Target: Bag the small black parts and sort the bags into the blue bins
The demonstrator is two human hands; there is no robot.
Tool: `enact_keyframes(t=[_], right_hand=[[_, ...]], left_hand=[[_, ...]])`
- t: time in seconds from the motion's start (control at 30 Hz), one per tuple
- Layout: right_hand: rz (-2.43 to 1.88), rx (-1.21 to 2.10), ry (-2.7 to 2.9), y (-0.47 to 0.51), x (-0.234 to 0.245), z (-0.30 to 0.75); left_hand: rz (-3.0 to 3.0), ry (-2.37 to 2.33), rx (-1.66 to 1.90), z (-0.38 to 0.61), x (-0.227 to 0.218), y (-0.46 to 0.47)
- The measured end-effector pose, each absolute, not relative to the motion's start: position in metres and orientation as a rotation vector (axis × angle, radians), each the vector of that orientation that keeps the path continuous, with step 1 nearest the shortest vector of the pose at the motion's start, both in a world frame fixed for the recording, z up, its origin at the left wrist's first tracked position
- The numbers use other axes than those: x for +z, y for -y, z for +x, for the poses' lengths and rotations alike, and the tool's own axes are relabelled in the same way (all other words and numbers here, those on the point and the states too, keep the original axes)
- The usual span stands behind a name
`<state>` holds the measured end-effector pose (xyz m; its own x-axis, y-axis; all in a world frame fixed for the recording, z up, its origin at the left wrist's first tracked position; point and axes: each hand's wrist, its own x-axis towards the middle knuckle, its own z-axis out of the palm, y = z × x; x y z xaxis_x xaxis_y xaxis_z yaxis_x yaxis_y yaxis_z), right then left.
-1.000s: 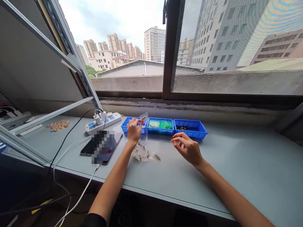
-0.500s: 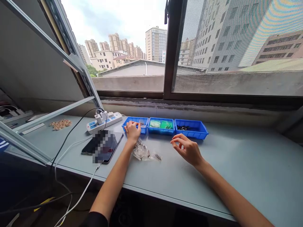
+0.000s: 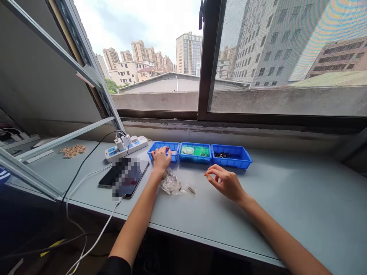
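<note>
My left hand reaches over the near edge of the left blue bin, fingers curled; their tips are partly hidden, so what they grip cannot be made out. Just below it lie small clear plastic bags, some holding small metal-looking pieces. My right hand hovers above the table in front of the other bins, thumb and forefinger pinched together. Anything between those fingertips is too small to name. Small packets, whitish and green, fill the middle blue bin. Black pieces lie in the right blue bin.
Left of the bins stand a white power strip with plugs and a dark tablet. Cables run over the table's front edge. Small tan pieces lie farther left, near a metal frame. A window closes off the back.
My left hand has dipped slightly into the left bin, its thumb side drawn in. My right hand has shifted a little left and down, still pinched.
</note>
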<state>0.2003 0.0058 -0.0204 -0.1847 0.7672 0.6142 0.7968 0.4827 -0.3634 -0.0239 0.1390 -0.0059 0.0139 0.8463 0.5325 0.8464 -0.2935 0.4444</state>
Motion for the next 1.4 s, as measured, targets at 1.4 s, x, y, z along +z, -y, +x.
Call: enact_keyframes(t=[1.4], right_hand=[[-1.034, 0.198, 2.304, -0.003, -0.026, 0.184]], left_hand=[[-2.812, 0.952, -1.108, 0.006, 0.004, -0.108]])
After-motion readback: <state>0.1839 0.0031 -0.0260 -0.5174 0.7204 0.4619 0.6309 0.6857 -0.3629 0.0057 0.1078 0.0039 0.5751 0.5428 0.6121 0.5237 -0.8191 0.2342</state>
